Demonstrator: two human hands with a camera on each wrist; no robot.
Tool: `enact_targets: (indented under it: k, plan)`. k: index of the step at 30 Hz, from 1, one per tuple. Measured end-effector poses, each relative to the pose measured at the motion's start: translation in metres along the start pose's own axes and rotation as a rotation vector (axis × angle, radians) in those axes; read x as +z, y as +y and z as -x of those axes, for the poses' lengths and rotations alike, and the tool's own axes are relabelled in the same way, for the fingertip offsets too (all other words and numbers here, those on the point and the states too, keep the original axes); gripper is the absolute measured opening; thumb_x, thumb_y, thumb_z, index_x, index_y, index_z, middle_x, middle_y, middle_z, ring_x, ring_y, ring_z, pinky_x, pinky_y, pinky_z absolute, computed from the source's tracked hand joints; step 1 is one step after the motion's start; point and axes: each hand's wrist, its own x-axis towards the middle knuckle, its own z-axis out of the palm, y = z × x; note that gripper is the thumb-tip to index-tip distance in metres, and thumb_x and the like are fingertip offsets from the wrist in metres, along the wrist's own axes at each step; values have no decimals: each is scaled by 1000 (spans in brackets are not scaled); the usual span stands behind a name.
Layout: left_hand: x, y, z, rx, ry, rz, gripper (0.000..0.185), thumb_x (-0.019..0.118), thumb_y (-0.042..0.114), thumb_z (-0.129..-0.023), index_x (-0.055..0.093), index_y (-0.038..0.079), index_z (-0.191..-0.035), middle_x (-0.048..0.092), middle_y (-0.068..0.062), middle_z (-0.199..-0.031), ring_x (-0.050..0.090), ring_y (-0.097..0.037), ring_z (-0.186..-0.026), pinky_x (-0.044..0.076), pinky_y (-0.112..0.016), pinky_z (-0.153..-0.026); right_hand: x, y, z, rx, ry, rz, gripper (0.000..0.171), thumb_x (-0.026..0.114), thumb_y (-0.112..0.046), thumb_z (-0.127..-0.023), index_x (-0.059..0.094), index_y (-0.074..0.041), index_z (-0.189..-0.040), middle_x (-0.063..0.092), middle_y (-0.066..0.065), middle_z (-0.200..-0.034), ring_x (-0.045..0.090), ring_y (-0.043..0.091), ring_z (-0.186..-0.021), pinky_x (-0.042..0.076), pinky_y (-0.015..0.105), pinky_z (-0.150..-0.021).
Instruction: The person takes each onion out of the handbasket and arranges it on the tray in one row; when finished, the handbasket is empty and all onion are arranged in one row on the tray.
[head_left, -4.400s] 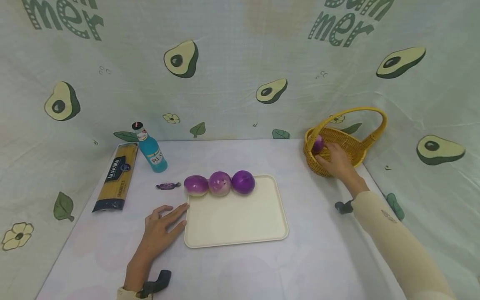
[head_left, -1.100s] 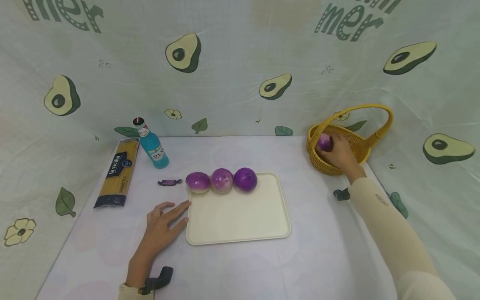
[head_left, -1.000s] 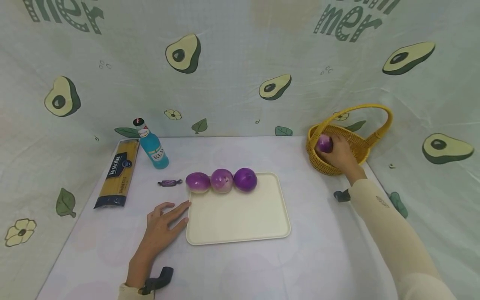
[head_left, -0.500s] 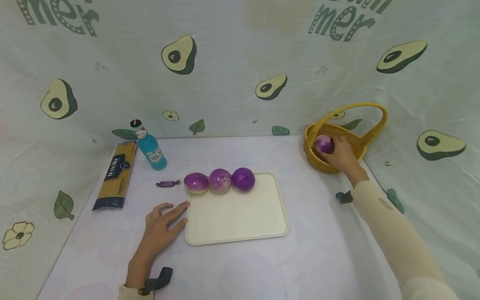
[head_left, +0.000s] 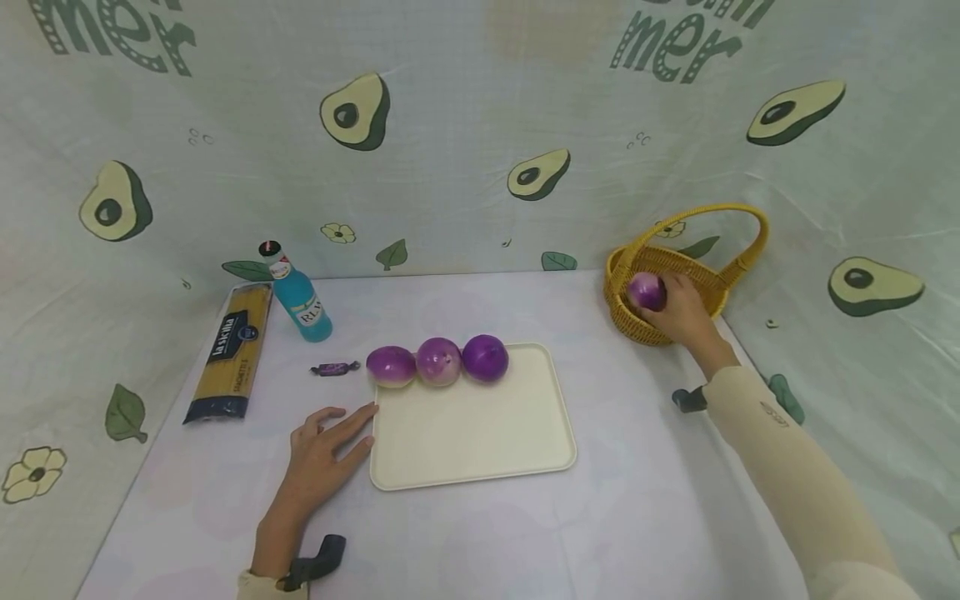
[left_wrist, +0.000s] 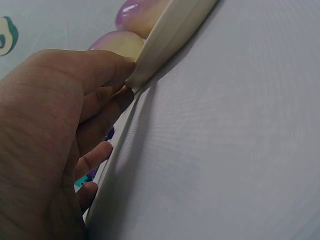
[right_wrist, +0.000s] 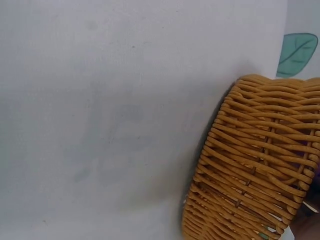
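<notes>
Inside the yellow wicker basket (head_left: 637,327), at the right back, my right hand (head_left: 686,312) grips a purple onion (head_left: 647,292) with thumb and fingers. The right wrist view shows mostly the basket's woven side (right_wrist: 250,160), which hides most of that hand. My left hand (head_left: 321,454) rests at the left edge of the cream tray (head_left: 476,433), fingers spread and relaxed. Up close, its fingertips (left_wrist: 127,64) touch the tray's rim (left_wrist: 165,45). Three more purple onions (head_left: 439,362) form a row along the tray's back edge, the leftmost over its corner.
Left of the tray lies a purple-wrapped candy (head_left: 335,368). Behind it are a blue bottle (head_left: 302,302) and a spaghetti pack (head_left: 231,354). A printed cloth (head_left: 450,217) hangs behind the table. The basket's tall handle (head_left: 712,210) arches over its opening.
Over the last few seconds my right hand has closed round the onion in the basket and raised it slightly, so more of it shows. My left hand stays at the tray; the head view shifts slightly.
</notes>
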Motion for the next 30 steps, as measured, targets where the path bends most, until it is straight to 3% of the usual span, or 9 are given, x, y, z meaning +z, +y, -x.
enact_targets:
  k: [9,30]
  plan:
    - [-2,1,0,1,-1,-4,51,61,46,-98,53,32,-147,59,1,-142,34,-34,-133,22,-62,-101,-3,-1,6,-5,5,4,88,73,-20,-92,17,12,-153,23,37,-150,29,54,-135,27,66,-109]
    - [-2,3,1,-2,-1,9,50,61,45,-99,54,31,-146,59,0,-141,34,-34,-133,22,-61,-101,-9,-3,15,-60,49,20,80,75,-16,-89,28,13,-148,31,36,-143,34,54,-129,30,67,-107]
